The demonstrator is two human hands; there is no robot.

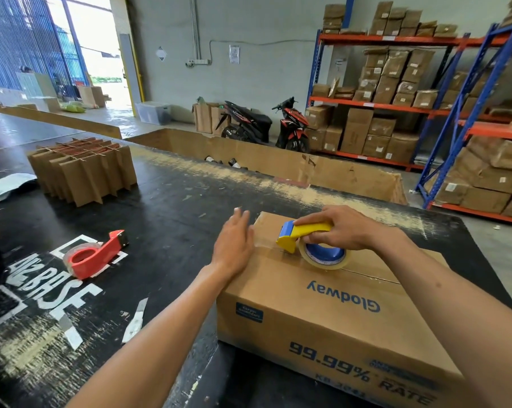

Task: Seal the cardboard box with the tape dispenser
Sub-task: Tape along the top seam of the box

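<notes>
Box (322,304) reads "Glodway", "99.99% RATE"; table (166,201) "BIZBASE".

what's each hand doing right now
Left hand: open, flat on the cardboard box.
Right hand: grips the yellow tape dispenser.

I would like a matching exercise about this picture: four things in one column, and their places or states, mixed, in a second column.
Things:
1. yellow and blue tape dispenser
2. red tape dispenser
3. brown cardboard divider grid
4. left hand

Places or states:
A. lies unused on the black table, left of the box
B. rests flat on the far left edge of the box top
C. gripped by the right hand on the brown cardboard box
D. stands at the far left of the table

Pairs: 1-C, 2-A, 3-D, 4-B
</notes>
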